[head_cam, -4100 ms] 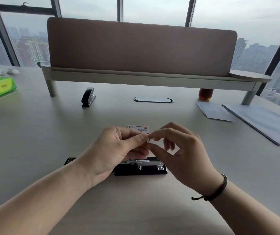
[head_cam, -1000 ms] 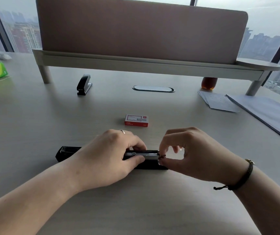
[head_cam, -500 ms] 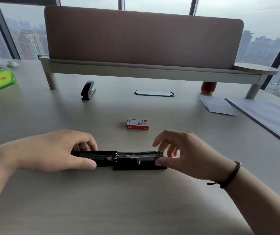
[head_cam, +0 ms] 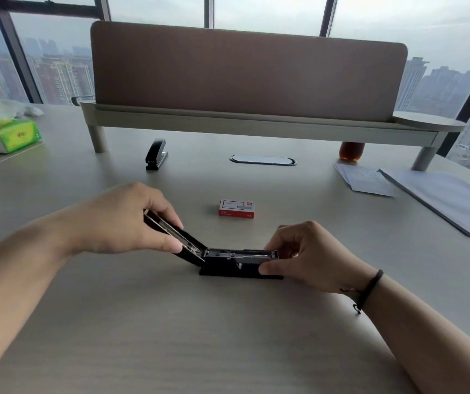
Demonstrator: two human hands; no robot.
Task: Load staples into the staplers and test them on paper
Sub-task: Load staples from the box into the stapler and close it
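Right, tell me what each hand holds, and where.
Left hand grips the open stapler's raised lid; right hand pinches its magazine's front end.

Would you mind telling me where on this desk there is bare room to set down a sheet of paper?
The near desk, in front of the open stapler, is bare. So is the stretch between the tissue pack and the left hand. The right side is crowded with papers, and the staple box sits just beyond the stapler.
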